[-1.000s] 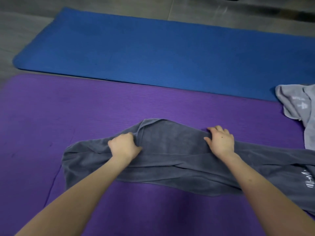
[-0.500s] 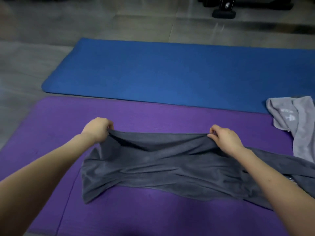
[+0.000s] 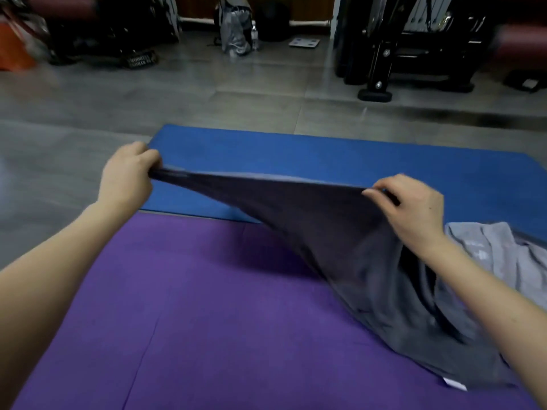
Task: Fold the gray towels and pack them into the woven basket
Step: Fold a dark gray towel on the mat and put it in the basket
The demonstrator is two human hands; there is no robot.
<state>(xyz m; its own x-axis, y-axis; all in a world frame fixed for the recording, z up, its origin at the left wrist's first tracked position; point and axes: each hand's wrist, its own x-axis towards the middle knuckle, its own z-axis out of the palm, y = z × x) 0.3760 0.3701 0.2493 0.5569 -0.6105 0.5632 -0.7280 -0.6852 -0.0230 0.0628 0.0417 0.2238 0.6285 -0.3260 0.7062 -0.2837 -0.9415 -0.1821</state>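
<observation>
two bare hands hold a dark gray towel up by its top edge over a purple mat. at left, the left hand has its fingers curled tight around one corner, the cloth bunched in the fist. from there the edge runs taut across the middle of the view, in front of a blue mat that lies just beyond the purple one on a gray tiled floor. the right hand pinches the same edge between thumb and curled fingers. below it the rest of the towel hangs in soft folds and pools on the purple mat at lower right, a small white tag showing at its bottom hem. further right, a lighter gray towel lies crumpled and unfolded at the edge of the view, just beside the dark one. the woven basket is not in view. the cloth looks light, limp and thick-piled. it sags wherever it is not pulled, so it should not slip from a pinch but will not hold a shape on its own. a clean fold likely calls for a grip at the two corners of one short edge, with the length drawn flat on the mat first. judged from this, folding has barely begun and neither towel is packed.
</observation>
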